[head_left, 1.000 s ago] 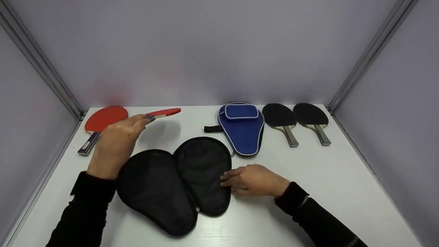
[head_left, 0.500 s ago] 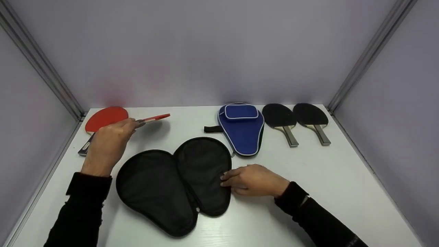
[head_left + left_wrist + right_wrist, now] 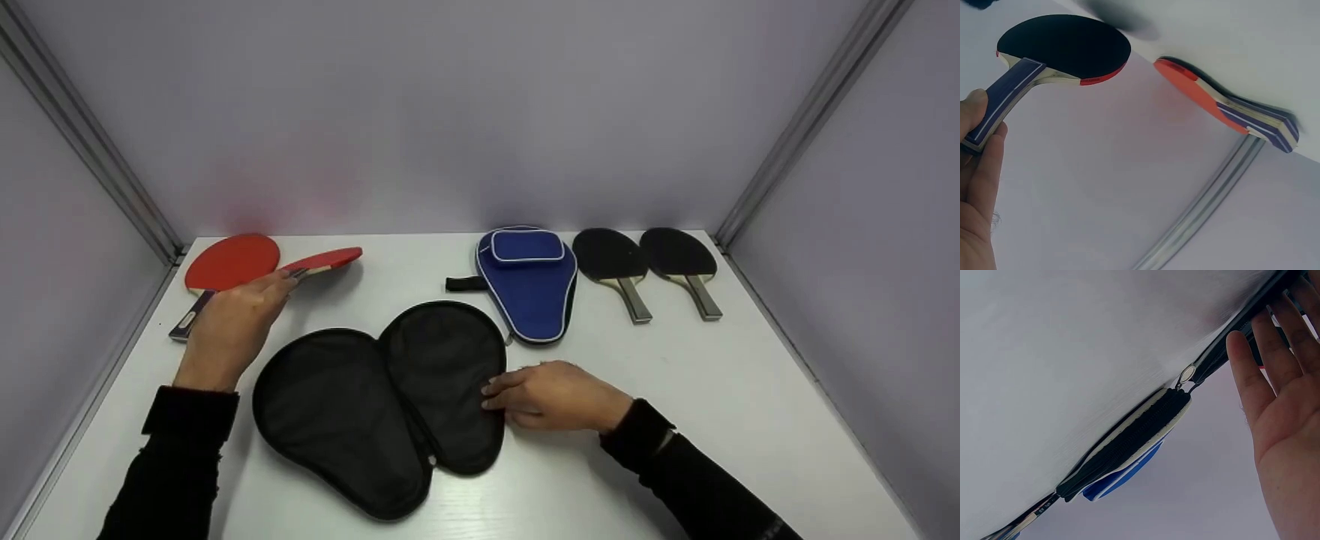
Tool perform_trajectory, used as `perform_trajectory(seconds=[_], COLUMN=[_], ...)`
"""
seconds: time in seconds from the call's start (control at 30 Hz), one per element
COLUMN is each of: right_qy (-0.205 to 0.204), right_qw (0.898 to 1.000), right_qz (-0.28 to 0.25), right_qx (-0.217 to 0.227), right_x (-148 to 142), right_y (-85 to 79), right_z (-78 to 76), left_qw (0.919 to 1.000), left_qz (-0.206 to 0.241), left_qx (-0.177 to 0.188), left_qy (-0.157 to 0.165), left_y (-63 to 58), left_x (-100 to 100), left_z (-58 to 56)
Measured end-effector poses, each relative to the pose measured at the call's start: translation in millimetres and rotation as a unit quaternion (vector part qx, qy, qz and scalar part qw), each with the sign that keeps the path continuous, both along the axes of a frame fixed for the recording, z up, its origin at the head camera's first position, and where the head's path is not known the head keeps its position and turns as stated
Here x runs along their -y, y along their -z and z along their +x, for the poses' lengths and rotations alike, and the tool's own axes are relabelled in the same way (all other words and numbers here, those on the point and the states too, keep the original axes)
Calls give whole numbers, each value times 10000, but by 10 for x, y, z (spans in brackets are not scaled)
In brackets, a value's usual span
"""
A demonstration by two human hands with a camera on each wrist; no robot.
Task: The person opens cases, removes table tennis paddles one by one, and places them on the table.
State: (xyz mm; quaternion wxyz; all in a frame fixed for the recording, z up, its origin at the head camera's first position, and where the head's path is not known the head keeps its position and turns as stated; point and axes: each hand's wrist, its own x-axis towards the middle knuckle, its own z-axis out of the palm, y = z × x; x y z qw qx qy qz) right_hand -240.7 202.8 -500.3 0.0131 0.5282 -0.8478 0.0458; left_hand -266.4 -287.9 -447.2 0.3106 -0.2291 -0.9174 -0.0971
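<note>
My left hand (image 3: 232,322) grips the handle of a table tennis paddle (image 3: 334,259), tilted and raised a little off the table, red face up. In the left wrist view the paddle's black underside (image 3: 1067,48) shows, with thumb and fingers on its blue handle. A second red-faced paddle (image 3: 236,262) lies to the left, its handle partly behind that hand. In front, a black paddle case (image 3: 337,412) lies unfolded, both halves flat on the table. The fingers of my right hand (image 3: 559,396) rest on the right edge of the case, extended in the right wrist view.
A blue paddle case (image 3: 529,292) with white piping and a black strap (image 3: 466,283) lies at the back, middle right. Beside it are two black-faced paddles (image 3: 611,255). Walls enclose the white table (image 3: 712,420) at the back and sides.
My left hand has moved left and lower with the paddle, which now sits nearer the second red one and the tabletop. The right hand and the black case have stayed put.
</note>
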Motion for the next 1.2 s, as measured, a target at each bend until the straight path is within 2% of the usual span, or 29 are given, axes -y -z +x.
perform_trajectory(seconds=[0.17,0.3,0.43,0.6,0.93,1.2], right_qy=[-110,-129,-103,-79,-80,-71], right_qw=[9997,9997,9998,9999,9998,9999], right_qz=[4,-29,-30,-19,-67,-3], right_qx=[-212,-215,-158,-131,-160,-115], right_x=[13,13,12,14,13,1], right_y=[-1,-1,-3,-1,13,3], right_z=[4,2,4,7,1,1], left_qw=[9994,9978,9954,9904,9807,9688], left_qz=[-201,-388,-336,-263,-515,-513], left_qx=[275,539,902,1348,1859,2422], left_qy=[-63,-79,25,151,309,81], left_y=[85,147,196,249,310,361], left_x=[38,58,70,91,160,265], left_z=[-13,-46,-100,-190,-332,-334])
